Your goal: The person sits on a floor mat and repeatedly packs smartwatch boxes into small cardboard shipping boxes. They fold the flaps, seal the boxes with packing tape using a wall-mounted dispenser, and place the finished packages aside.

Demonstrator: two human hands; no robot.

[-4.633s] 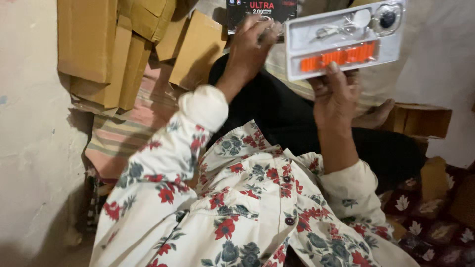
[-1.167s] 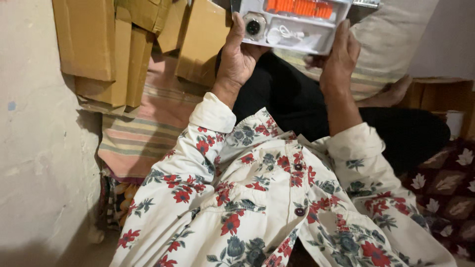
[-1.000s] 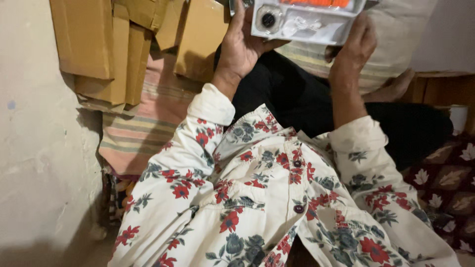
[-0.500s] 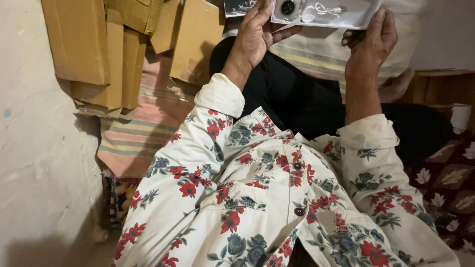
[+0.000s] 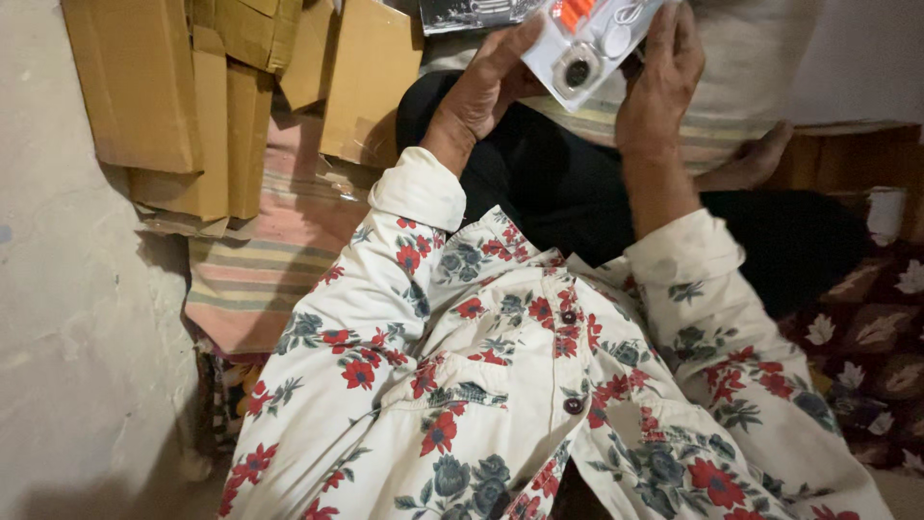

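Both hands close on a white plastic blister tray with a round dark dial, a coiled white cable and an orange strip [image 5: 592, 43] — it sits tilted at the top of the view, partly cut off by the frame edge. The left hand [image 5: 481, 91] holds the tray's lower left edge, its grip narrow, thumb stretched up along the side and palm under the corner. The right hand [image 5: 659, 82] clasps the right edge, fingers [image 5: 679, 39] curled over the face of the tray beside the dial.

Just behind the left hand's thumb, a dark printed card box [image 5: 472, 12] shows at the top edge, touching or overlapping the tray; which cannot be told.

Below the hands lie the person's black trousered legs [image 5: 597, 193], with a bare foot [image 5: 751, 159] to the right. Both forearms come out of cream sleeves with red and grey-blue flowers [image 5: 539, 385], cuffs turned back.

Behind the tray rests a pale striped cushion [image 5: 741, 87]. To the left, plain brown cardboard boxes [image 5: 192, 96] lean in a stack — against a rough grey wall [image 5: 67, 318] — over a striped pink and green cloth [image 5: 260, 270]. At the right lies a dark maroon flowered fabric [image 5: 866, 337].
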